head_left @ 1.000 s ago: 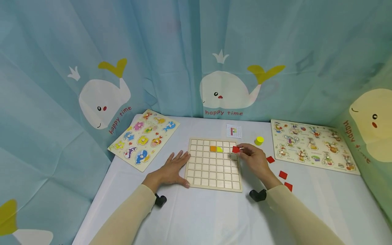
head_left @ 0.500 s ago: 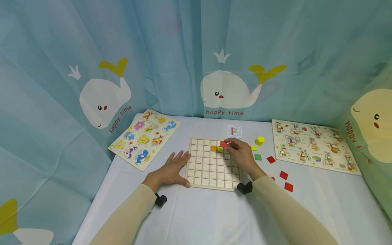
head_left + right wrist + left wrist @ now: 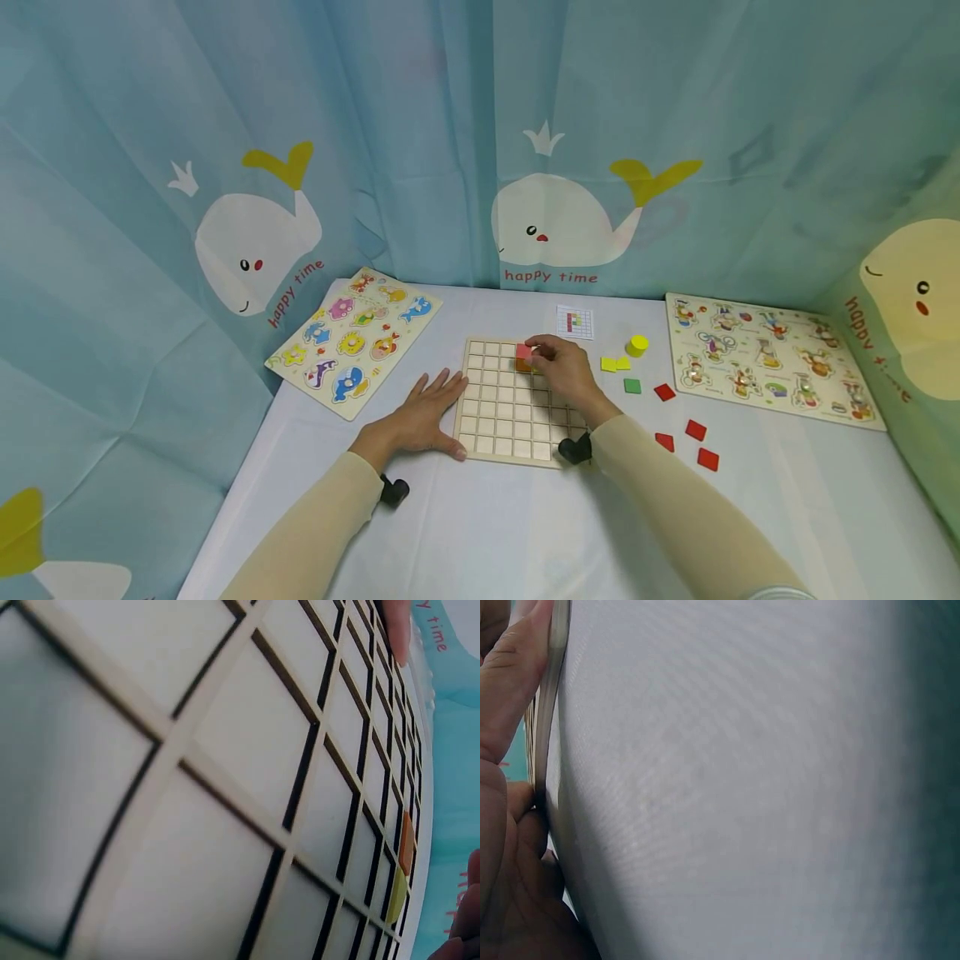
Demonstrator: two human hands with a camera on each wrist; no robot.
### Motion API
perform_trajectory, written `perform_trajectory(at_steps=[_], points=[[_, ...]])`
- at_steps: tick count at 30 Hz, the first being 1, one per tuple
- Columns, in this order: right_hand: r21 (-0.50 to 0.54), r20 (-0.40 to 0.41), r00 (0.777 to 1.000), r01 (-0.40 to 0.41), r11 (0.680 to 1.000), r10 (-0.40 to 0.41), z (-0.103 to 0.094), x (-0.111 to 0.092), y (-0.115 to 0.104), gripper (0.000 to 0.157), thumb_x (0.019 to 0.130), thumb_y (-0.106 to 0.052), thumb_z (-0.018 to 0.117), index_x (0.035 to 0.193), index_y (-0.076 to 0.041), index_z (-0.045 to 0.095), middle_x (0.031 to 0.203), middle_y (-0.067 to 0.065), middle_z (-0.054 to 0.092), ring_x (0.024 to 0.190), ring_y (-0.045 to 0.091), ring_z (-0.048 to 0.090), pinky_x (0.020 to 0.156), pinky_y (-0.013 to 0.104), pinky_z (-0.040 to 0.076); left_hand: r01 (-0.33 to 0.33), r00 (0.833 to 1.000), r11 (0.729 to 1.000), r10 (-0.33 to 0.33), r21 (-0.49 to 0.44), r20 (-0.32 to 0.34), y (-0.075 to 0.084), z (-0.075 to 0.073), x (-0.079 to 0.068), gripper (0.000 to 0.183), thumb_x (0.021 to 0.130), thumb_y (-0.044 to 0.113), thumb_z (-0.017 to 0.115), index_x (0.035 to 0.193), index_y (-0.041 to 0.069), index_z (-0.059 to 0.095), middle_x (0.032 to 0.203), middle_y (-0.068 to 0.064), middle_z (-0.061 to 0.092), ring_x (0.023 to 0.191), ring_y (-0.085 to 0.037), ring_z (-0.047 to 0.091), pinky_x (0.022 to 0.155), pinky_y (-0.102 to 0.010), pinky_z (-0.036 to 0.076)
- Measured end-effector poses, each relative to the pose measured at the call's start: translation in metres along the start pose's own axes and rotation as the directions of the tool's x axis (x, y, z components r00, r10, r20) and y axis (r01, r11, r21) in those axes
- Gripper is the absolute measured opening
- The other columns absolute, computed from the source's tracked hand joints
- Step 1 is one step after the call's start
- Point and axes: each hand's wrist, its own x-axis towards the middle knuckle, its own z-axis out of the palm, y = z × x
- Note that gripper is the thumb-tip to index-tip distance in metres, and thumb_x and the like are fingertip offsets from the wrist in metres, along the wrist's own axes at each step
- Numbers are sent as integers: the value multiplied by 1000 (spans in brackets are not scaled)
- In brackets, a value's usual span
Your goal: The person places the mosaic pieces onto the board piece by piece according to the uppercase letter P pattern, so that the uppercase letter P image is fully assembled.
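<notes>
A wooden grid board lies in the middle of the table. My right hand pinches a red square tile between thumb and fingertips, above the second row from the back. Just under that tile sits an orange tile in its cell. Beside the orange one, a yellow-green piece shows in the right wrist view; my fingers mostly cover it in the head view. My left hand rests with spread fingers at the board's left edge, thumb and fingertips touching the frame.
Right of the board lie yellow tiles, a green tile, several red tiles and a yellow cylinder. A pattern card lies behind it. Picture puzzles stand at left and right.
My right hand has carried the red tile leftward from the board's right side to above the orange tile, uncovering yellow and green tiles. The left hand stays put.
</notes>
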Motion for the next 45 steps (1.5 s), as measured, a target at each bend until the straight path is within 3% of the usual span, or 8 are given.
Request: perform_trajectory(at_steps=[12, 45], points=[[-46, 27, 999, -22, 999, 23, 13, 9, -6, 27, 101, -11, 71, 128, -8, 73, 104, 11, 73, 86, 24, 60, 70, 30, 50, -4, 1000, 1000, 4, 5, 5, 0, -1, 0, 132, 72, 61, 91, 171, 16, 17, 178, 0, 11, 166, -20, -1, 135, -43, -6], [-130, 50, 999, -5, 991, 12, 27, 14, -2, 27, 97, -12, 76, 123, -7, 76, 104, 10, 76, 89, 24, 67, 80, 40, 58, 7, 1000, 1000, -7, 11, 12, 1, -1, 0, 133, 71, 63, 90, 171, 18, 15, 179, 2, 10, 166, -18, -3, 135, -43, -7]])
